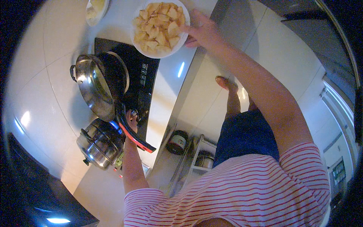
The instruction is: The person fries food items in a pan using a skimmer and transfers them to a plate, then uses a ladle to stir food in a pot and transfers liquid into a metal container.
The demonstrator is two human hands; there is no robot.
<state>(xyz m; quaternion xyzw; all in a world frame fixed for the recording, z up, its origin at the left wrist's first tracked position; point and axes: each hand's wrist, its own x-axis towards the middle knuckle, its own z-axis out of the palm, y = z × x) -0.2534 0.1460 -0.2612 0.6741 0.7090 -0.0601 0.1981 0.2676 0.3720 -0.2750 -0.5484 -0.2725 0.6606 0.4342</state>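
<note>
My left hand (132, 121) is at a silver control knob (134, 113) on the black cooktop (143, 93), its fingers around the knob. The red and black handle (136, 138) of a steel wok (90, 85) crosses in front of my left wrist and hides part of that hand. The wok has a small loop handle on its far side. Slightly blurred, my right hand (205, 31) is at the rim of a white plate (139, 52), with its fingers apart. Pale, cut potato-like pieces (158, 27) are heaped on the plate.
A lidded steel pot (103, 144) stands to the left, beside a blue glow (116, 126). A small white dish (96, 12) with pale yellow food is at the back. Below the counter are a dark round container (177, 142) and a white rack (202, 142) with a pot in it.
</note>
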